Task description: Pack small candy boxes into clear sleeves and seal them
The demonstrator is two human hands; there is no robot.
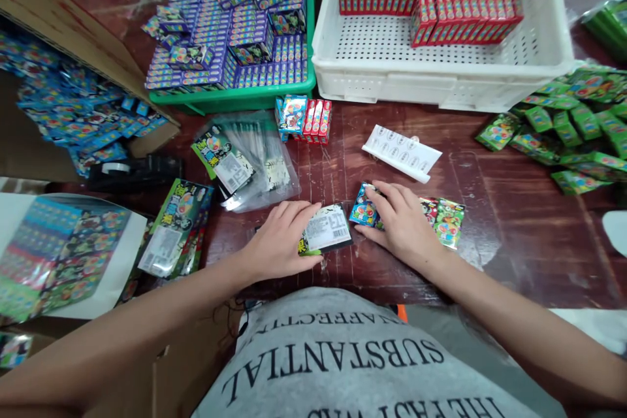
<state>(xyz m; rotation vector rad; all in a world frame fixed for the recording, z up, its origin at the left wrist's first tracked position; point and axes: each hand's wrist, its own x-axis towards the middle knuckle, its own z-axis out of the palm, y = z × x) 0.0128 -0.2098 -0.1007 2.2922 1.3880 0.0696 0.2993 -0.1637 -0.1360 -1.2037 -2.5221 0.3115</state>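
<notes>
My left hand (279, 238) lies palm down on a dark card with a white barcode label (327, 229) at the near edge of the wooden table (519, 222), fingers curled over its left side. My right hand (400, 222) rests on a row of small boxes, its fingers bent over a blue one (363, 209); red and green boxes (448, 221) stick out to its right. A white sticker sheet (402, 153) lies just beyond the right hand.
A green tray (235, 99) of purple boxes and a white basket (441, 81) of red boxes stand at the back. Green boxes (573, 124) pile at right, blue boxes (73, 111) at left. Clear bags (262, 157), header cards (176, 225) and a tape dispenser (132, 172) lie left of centre. Small blue and red boxes (304, 119) stand by the green tray.
</notes>
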